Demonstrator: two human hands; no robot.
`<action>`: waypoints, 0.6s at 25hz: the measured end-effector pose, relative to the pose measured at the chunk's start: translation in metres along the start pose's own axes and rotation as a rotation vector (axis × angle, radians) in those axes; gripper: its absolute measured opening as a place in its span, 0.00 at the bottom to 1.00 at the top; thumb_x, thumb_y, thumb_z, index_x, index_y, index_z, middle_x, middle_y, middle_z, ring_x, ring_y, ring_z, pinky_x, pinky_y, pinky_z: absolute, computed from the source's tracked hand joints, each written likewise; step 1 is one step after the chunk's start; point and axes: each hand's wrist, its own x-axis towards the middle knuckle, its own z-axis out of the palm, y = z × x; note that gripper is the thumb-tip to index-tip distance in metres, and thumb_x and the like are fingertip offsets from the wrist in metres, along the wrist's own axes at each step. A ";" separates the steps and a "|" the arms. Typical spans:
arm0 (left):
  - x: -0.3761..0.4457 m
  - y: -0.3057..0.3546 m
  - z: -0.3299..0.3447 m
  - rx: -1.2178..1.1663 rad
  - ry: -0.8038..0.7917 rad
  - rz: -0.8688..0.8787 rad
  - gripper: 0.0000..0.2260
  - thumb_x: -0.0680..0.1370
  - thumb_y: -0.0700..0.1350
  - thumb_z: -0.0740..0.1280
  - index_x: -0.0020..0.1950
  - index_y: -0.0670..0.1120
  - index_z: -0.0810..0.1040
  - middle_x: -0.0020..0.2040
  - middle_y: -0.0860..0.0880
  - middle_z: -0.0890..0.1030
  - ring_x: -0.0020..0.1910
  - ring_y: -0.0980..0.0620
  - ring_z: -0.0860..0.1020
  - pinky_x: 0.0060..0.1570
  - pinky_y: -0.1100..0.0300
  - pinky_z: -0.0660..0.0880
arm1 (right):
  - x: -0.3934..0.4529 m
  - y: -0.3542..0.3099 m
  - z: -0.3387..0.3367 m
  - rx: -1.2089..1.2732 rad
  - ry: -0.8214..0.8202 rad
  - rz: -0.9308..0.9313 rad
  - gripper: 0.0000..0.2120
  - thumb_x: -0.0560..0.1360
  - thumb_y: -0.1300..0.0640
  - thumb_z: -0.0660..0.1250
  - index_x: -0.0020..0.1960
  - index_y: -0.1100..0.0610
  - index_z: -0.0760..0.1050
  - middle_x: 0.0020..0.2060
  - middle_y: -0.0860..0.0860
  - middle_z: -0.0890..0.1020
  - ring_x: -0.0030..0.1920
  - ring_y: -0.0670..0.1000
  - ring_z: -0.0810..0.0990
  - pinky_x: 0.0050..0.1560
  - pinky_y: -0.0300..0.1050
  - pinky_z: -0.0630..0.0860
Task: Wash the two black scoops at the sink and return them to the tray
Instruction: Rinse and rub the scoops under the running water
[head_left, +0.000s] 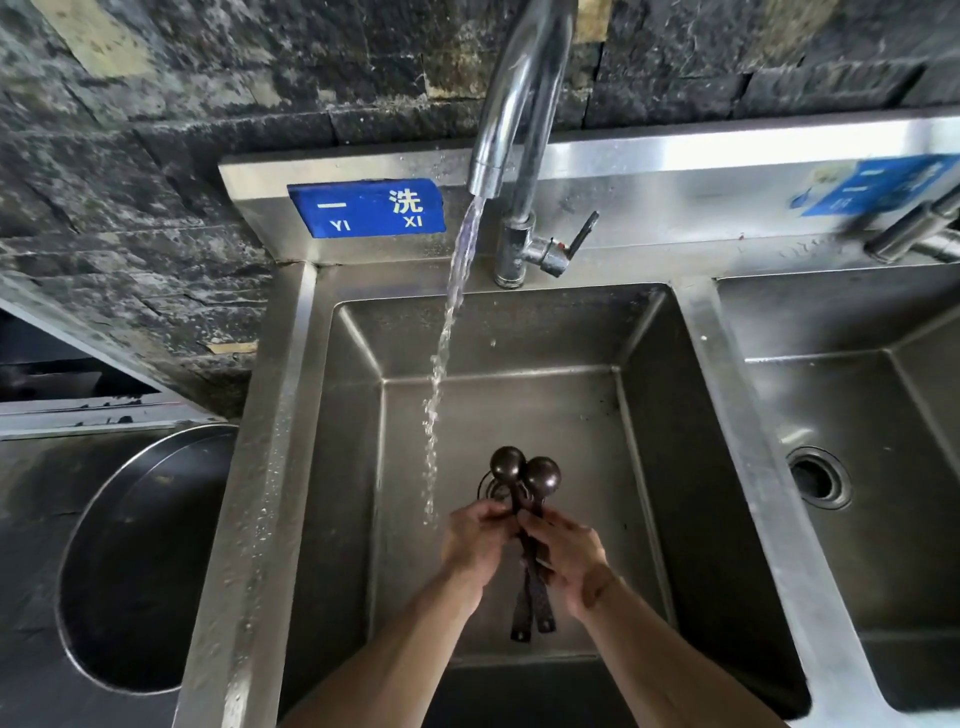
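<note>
1. From the head camera, both bare arms reached down into the left basin of a steel sink (291, 415), and the hands met over the middle of it.
2. The left hand (475, 538) was closed around the handles of the two black scoops (524, 478), fingers curled in from the left side.
3. The right hand (569, 553) was closed on the same handles from the right, its fingertips touching those of the left hand just below the bowls.
4. The scoops were held side by side and touching, their round bowls pointing away from the person and their flat handle ends sticking out below the hands.
5. Their bowls hung over the basin's drain (488, 488), which showed only partly behind them.
6. Water (447, 332) ran from the curved tap (511, 104) and fell just to the left of the hands; the stream did not land on the scoops.
7. A blue sign (366, 208) on the back panel of the sink sat left of the tap.
8. A second basin (852, 441) lay to the right, with its own open drain.
9. A large round metal bowl (140, 561) stood tilted beside the sink on the left.
10. I could not see a tray anywhere.
</note>
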 end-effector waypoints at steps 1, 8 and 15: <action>0.002 0.005 0.006 0.015 -0.016 0.027 0.02 0.72 0.39 0.74 0.40 0.45 0.84 0.34 0.52 0.85 0.27 0.62 0.78 0.25 0.72 0.70 | 0.000 -0.006 -0.004 -0.003 0.005 0.000 0.12 0.68 0.61 0.76 0.51 0.53 0.84 0.43 0.55 0.88 0.46 0.55 0.85 0.53 0.52 0.81; 0.019 0.034 0.039 0.111 -0.070 0.141 0.04 0.70 0.40 0.75 0.36 0.47 0.82 0.31 0.49 0.85 0.32 0.51 0.82 0.35 0.59 0.78 | 0.003 -0.046 -0.028 -0.017 0.016 -0.069 0.06 0.70 0.60 0.75 0.47 0.55 0.85 0.40 0.57 0.88 0.45 0.56 0.86 0.44 0.48 0.73; 0.042 0.095 0.061 0.398 0.023 0.405 0.06 0.74 0.44 0.73 0.49 0.45 0.84 0.43 0.50 0.85 0.43 0.54 0.81 0.46 0.64 0.75 | 0.002 -0.094 -0.046 0.063 0.012 -0.172 0.05 0.74 0.62 0.71 0.48 0.55 0.82 0.41 0.55 0.88 0.40 0.53 0.86 0.51 0.53 0.80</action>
